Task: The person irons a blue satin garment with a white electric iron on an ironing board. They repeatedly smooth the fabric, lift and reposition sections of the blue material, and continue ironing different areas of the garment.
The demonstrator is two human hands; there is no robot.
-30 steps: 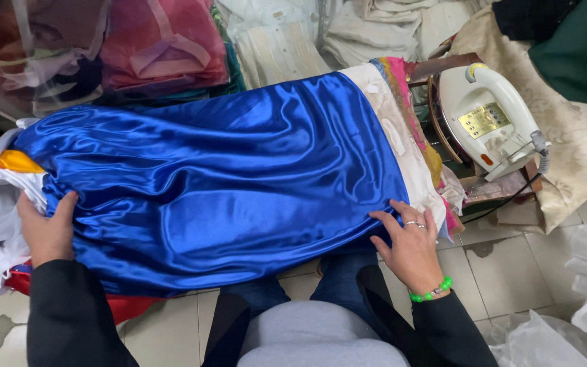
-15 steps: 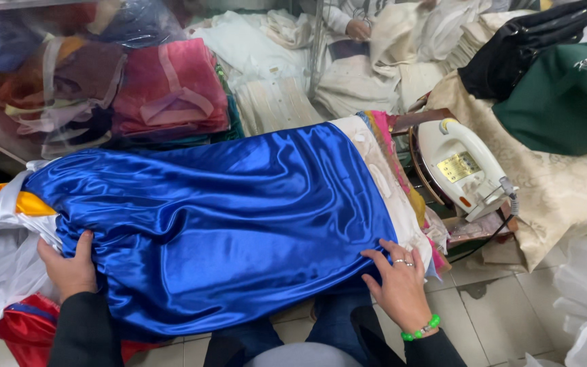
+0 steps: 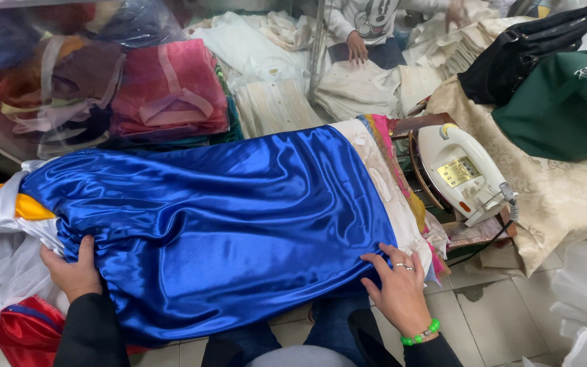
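A shiny blue satin cloth (image 3: 225, 217) lies spread across the padded board in front of me. My left hand (image 3: 73, 272) grips its bunched left end, thumb up against the fabric. My right hand (image 3: 399, 289), wearing rings and a green bead bracelet, rests flat with fingers spread on the cloth's lower right corner, by the board's white padding (image 3: 382, 180). A white iron (image 3: 460, 173) stands tilted on its rest to the right of the board, apart from both hands.
Folded pink and dark garments in plastic (image 3: 164, 92) are stacked behind the board, cream clothes (image 3: 273, 102) beyond. Another person's hand (image 3: 356, 49) rests on cream fabric at the back. Black and green bags (image 3: 565, 102) sit on beige cloth at right. White and red fabric (image 3: 8, 299) piles at left.
The view has tilted up, showing more of the back. Both hands stay on the blue cloth; the right hand has slid slightly along the lower right corner.
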